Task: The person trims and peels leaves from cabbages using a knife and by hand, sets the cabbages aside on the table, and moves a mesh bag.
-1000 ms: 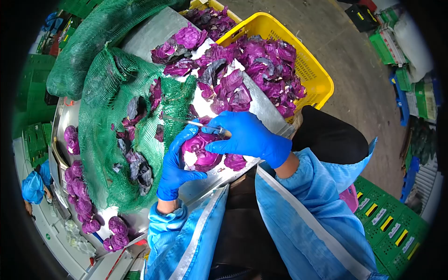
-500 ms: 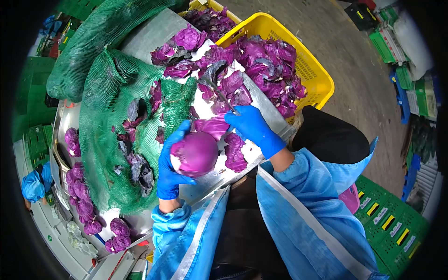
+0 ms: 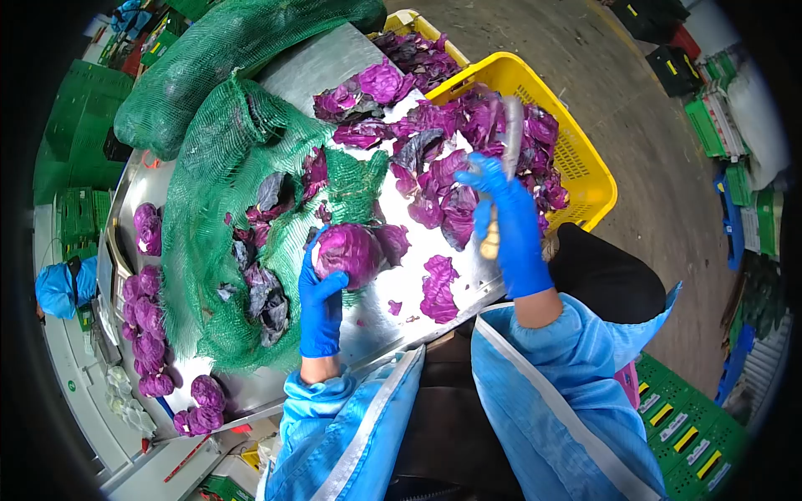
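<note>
At the near edge of the metal counter (image 3: pixel 368 326), the two hands are well apart: the left hand (image 3: pixel 324 305) is cupped around a red cabbage (image 3: pixel 349 255), thumb across its near side, while the right hand (image 3: pixel 514 225) grips a knife (image 3: pixel 512 138). The blade points away from the body, blurred, over the leaf-filled side of the yellow crate (image 3: pixel 585 167). And that cabbage looks well along — round, glossy, mostly smooth, with a loose leaf (image 3: pixel 393 242) right beside it; whether that leaf is fully free, one cannot tell. Nearer the body lies another torn leaf (image 3: pixel 439 288), flat on the metal.

What is done? Plenty, by the look of it: a row of cabbages (image 3: pixel 150 313) sits along the far left side, with a small cluster (image 3: pixel 206 392) at the corner, and those heads look tidy. The crate is heaped with stripped leaves, a second crate (image 3: pixel 447 43) behind it holds more, and a leaf pile (image 3: pixel 426 179) covers the metal between.

What is left? The slack green net (image 3: pixel 196 217) shows mainly dark scraps, but the bulging net sack (image 3: pixel 242 58) above it looks full — probably more to work through, though its contents are hard to make out.
</note>
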`<state>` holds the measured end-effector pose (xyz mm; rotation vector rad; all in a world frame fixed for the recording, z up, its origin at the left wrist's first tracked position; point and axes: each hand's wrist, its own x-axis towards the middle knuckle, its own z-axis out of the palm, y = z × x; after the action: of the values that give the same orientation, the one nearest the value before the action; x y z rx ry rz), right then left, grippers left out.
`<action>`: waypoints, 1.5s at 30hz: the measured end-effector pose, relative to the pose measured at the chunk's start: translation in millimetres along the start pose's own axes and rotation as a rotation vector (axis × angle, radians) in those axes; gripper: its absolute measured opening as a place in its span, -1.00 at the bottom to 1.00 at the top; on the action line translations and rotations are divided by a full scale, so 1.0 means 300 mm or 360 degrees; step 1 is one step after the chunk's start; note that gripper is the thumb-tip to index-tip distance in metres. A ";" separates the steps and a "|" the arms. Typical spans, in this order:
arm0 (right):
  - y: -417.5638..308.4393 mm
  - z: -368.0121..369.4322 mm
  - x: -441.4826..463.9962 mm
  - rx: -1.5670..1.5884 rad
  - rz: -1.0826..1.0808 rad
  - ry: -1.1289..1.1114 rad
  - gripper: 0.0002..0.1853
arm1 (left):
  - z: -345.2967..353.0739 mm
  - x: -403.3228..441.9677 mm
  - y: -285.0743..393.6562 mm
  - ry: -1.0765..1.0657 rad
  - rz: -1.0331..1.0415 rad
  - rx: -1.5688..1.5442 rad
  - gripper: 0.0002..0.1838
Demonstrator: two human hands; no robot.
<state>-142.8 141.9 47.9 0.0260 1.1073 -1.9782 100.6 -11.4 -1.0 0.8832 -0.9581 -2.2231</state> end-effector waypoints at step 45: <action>0.346 -0.211 0.256 -0.1639 -0.0367 0.0014 -0.85 | -0.148 -0.084 0.075 -0.0278 -0.0277 -0.1774 -0.14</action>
<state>-144.4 110.1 -92.4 -0.6542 2.0719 -1.3716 154.5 -25.4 1.8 0.2403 0.3714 -2.4714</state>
